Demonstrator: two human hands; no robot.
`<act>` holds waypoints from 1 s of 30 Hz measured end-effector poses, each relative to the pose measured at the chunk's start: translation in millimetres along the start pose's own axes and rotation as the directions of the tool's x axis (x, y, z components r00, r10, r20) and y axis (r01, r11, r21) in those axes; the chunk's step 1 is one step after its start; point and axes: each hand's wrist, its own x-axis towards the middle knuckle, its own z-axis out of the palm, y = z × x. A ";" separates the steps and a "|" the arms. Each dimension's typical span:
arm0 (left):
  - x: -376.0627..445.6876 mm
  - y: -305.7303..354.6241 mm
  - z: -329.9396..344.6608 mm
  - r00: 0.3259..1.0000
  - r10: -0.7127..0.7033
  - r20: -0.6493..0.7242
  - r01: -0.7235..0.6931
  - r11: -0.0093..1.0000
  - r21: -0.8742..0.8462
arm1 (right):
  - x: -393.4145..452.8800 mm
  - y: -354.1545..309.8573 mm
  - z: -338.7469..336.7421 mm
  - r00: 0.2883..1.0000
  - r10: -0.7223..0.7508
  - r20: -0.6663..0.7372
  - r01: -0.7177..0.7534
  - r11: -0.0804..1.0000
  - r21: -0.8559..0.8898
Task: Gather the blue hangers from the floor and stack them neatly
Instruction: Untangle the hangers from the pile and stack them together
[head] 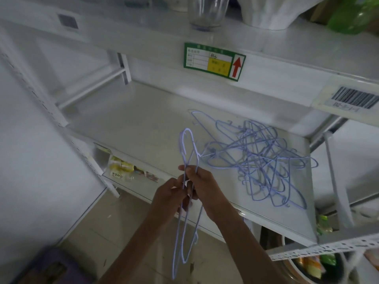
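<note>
A few thin blue wire hangers (185,238) hang upright in front of the shelf edge, hooks pointing up. My left hand (170,196) and my right hand (202,184) both pinch them near the necks, fingers touching. To the right, a tangled heap of several blue hangers (260,158) lies on the white metal shelf (133,124). The hooks of the held hangers (187,140) rise above my hands, just left of the heap.
An upper shelf carries a clear jar (207,12), a white object and a green bag (352,15). A green label with a red arrow (214,61) is stuck on its edge. Snack packets (121,168) lie below. Tiled floor and a purple stool (55,265) sit at lower left.
</note>
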 end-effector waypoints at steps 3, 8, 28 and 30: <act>10.3 8.9 -3.7 0.999 0.045 0.025 -0.045 0.999 -0.015 | 2.8 -12.3 -7.2 0.998 -0.008 -0.059 0.006 1.000 -0.023; 16.4 20.0 -14.1 0.987 0.105 -0.120 -0.123 0.980 -0.159 | 18.5 -20.7 -30.6 0.954 -0.060 -0.295 0.023 0.992 -0.128; 40.4 43.9 -71.6 0.971 0.221 -0.093 -0.229 0.970 -0.078 | 1.3 -90.3 -95.6 0.896 -0.435 -0.095 0.013 0.240 -0.971; 40.4 45.7 -72.8 0.971 0.223 -0.087 -0.230 0.970 -0.077 | -2.9 -94.3 -95.1 0.902 -0.420 -0.103 0.048 0.334 -0.941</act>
